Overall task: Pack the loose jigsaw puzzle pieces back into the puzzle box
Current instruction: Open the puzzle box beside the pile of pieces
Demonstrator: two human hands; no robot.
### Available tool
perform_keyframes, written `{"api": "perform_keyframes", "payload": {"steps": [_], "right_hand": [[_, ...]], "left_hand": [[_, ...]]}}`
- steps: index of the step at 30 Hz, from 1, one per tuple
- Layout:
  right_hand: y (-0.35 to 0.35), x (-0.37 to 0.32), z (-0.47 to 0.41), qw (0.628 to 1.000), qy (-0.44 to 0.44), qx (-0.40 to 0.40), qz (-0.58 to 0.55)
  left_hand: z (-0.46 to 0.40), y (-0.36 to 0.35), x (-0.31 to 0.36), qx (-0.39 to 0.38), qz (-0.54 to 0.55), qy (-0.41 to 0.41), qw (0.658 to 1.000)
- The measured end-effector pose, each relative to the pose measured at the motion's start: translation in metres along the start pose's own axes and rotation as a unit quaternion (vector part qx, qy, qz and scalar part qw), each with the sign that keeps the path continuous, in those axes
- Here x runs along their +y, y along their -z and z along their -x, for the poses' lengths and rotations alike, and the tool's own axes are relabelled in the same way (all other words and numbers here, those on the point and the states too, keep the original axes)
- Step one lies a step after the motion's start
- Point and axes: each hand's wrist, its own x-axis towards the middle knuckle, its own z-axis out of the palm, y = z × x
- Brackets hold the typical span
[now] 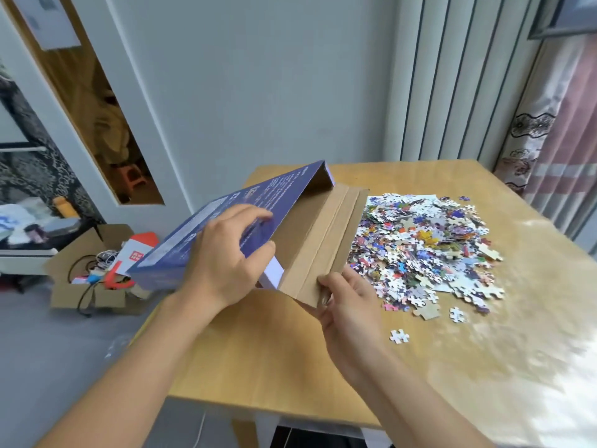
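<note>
The wooden table (258, 350) fills the lower right of the view, its near and right edges cut off by the frame. Above its left part the blue puzzle box (226, 221) is held tilted, its brown cardboard flap (326, 240) folded open toward the heap of loose puzzle pieces (420, 247) lying on the table just to the right. The left hand (226, 257) grips the box's blue top panel, fingers curled over its edge and thumb beneath. The right hand (349, 305) pinches the flap's near corner; its fingertips are hidden behind the cardboard. The box's print is too blurred to read. A few stray pieces (399, 336) lie nearer, apart from the heap.
</note>
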Motion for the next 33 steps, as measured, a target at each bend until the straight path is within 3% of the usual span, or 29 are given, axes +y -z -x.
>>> {"api": "perform_keyframes", "payload": {"steps": [2, 5, 9, 11, 14, 16, 19, 21, 23, 25, 26, 30, 31, 33], "right_hand": [[-0.011, 0.012, 0.011, 1.000, 0.021, 0.001, -0.001], [-0.029, 0.026, 0.014, 0.999, -0.011, -0.031, 0.016], [-0.035, 0.013, -0.010, 0.994, -0.106, -0.008, 0.022], [-0.025, -0.013, -0.034, 0.990, -0.026, 0.099, 0.102], [-0.016, -0.070, -0.069, 0.893, 0.185, 0.193, 0.362], [-0.018, -0.101, -0.095, 0.843, 0.184, 0.135, 0.487], [-0.032, -0.120, -0.121, 0.819, 0.036, 0.019, 0.573], [-0.033, -0.115, -0.135, 0.785, 0.044, 0.019, 0.618], [-0.027, -0.106, -0.149, 0.798, 0.072, 0.026, 0.597], [-0.023, -0.095, -0.158, 0.834, 0.053, -0.020, 0.549], [-0.023, -0.089, -0.159, 0.834, 0.045, -0.040, 0.549], [-0.027, -0.054, -0.163, 0.759, 0.102, -0.048, 0.641], [-0.027, -0.044, -0.164, 0.763, 0.113, -0.039, 0.635], [-0.028, -0.027, -0.163, 0.807, 0.090, -0.049, 0.582]], "left_hand": [[0.013, 0.001, 0.000, 0.022, -0.049, 0.098, 0.994], [0.021, 0.003, -0.014, 0.074, 0.009, 0.216, 0.973], [0.011, 0.006, -0.047, 0.066, 0.014, 0.223, 0.973], [-0.001, 0.016, -0.060, 0.062, 0.020, 0.209, 0.976], [-0.031, 0.040, -0.077, 0.074, 0.023, 0.183, 0.980], [-0.051, 0.051, -0.081, 0.062, 0.027, 0.180, 0.981], [-0.069, 0.047, -0.085, 0.032, 0.033, 0.162, 0.986], [-0.074, 0.040, -0.089, 0.013, 0.043, 0.153, 0.987], [-0.077, 0.037, -0.097, 0.002, 0.071, 0.160, 0.985], [-0.076, 0.039, -0.108, 0.009, 0.086, 0.171, 0.981], [-0.073, 0.040, -0.115, 0.005, 0.080, 0.170, 0.982], [-0.048, 0.030, -0.151, -0.073, 0.020, 0.149, 0.986], [-0.042, 0.026, -0.161, -0.071, 0.006, 0.154, 0.986], [-0.032, 0.020, -0.176, -0.017, -0.011, 0.194, 0.981]]}}
